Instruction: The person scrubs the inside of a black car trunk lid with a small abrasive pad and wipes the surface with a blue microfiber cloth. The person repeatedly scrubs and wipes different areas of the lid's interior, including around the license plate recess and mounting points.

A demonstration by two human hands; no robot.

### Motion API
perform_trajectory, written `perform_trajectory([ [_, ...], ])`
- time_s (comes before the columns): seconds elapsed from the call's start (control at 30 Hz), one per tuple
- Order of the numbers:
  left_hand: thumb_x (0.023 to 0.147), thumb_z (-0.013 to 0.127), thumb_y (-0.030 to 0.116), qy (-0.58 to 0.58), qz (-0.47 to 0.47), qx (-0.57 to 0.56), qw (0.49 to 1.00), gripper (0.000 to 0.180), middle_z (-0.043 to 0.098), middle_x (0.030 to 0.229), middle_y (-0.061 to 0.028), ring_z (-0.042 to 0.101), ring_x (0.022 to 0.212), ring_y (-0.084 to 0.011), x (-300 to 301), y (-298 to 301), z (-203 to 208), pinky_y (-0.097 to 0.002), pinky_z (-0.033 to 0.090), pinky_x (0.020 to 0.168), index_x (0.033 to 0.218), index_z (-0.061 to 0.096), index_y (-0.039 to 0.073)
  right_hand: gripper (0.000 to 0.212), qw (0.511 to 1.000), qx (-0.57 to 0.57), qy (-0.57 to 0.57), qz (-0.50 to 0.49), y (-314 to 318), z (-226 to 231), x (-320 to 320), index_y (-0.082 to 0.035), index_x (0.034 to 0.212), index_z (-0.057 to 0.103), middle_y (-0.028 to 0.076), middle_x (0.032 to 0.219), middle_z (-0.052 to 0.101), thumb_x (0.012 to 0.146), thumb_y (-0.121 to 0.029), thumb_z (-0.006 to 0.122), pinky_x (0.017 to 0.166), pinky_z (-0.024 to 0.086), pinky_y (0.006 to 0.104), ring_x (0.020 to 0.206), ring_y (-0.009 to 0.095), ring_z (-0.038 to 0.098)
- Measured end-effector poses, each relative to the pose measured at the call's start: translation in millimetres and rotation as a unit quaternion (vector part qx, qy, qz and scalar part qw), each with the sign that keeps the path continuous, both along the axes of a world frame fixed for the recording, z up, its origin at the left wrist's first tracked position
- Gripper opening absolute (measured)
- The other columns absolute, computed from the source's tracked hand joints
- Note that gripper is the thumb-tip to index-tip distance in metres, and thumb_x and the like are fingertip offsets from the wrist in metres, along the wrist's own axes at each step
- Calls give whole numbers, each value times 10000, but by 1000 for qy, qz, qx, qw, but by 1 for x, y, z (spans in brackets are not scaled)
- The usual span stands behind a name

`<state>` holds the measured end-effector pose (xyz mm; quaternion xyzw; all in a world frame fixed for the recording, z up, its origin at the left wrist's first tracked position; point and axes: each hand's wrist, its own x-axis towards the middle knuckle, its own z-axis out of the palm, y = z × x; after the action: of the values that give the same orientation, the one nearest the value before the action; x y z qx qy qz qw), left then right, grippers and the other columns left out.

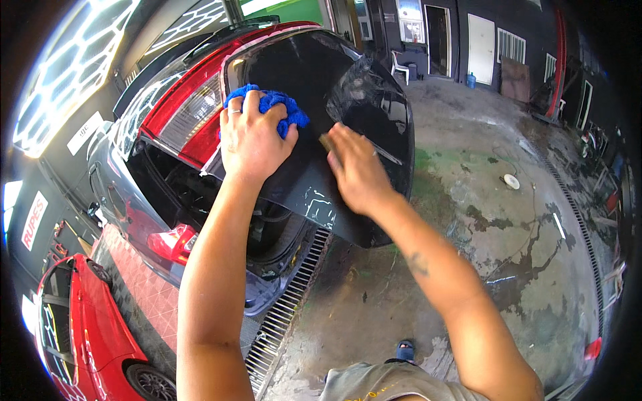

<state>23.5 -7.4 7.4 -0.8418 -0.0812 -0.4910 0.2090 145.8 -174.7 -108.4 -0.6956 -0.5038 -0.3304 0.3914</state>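
Note:
Bunched under my left hand (252, 140) is a blue microfiber cloth (284, 107), pressed against the upper left of a glossy dark car panel (294, 67). My fingers are curled over the cloth. My right hand (358, 167), slightly blurred, lies against the panel's lower right. A small tan-edged pad (327, 143) shows beside its fingers; most of it is hidden under the hand. Pale streaks (321, 208) mark the panel's lower part, and a dull, smeary patch (361, 87) covers its upper right. A red-and-clear lamp (194, 120) borders the panel on the left.
The dark grey car body (127, 194) opens below the panel, with a red tail light (172, 244). A red car (87, 334) stands at lower left. A floor grate (287, 314) runs beneath. Wet concrete floor (468, 220) extends right, with a white round object (511, 181).

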Motion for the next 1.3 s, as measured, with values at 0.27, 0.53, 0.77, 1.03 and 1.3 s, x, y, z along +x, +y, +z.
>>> perform_trajectory([
  [0.27,834,868,422,-10,2,20,1000,330,685,1328,-144,626,1282,-404,-3,3,-3,-549,511,1092,1085,866,209,841,988,-106,-24,106,-99,-102,-75,11,1659,464,204,1748,440,879,-150,735,1347,213,586,1650,347,390],
  [0.53,849,862,451,-9,20,38,999,343,688,1339,-137,640,1283,-396,-7,16,-7,-551,500,1109,1103,868,220,826,976,-144,-84,139,-24,-30,-93,-9,1664,462,176,1760,434,903,-191,726,1339,198,620,1660,332,376],
  [0.77,849,855,459,-17,2,20,1000,342,689,1344,-124,635,1289,-391,0,8,-3,-552,497,1122,1110,865,238,827,974,-140,-75,160,-86,-89,-60,-13,1656,478,181,1750,450,876,-150,717,1326,212,635,1635,333,413],
  [1.03,851,858,457,-30,12,44,998,340,692,1358,-132,645,1286,-390,-4,17,-10,-540,490,1150,1112,865,240,822,974,-152,-85,145,-63,-62,-74,-26,1645,504,185,1750,459,864,-153,727,1347,161,629,1649,331,403],
  [1.3,854,859,437,-7,10,27,1000,331,686,1324,-128,633,1272,-399,-5,12,-6,-553,505,1105,1096,860,211,837,978,-121,-79,152,-25,-24,-94,9,1627,510,202,1727,481,830,-137,723,1329,203,654,1617,354,447],
])
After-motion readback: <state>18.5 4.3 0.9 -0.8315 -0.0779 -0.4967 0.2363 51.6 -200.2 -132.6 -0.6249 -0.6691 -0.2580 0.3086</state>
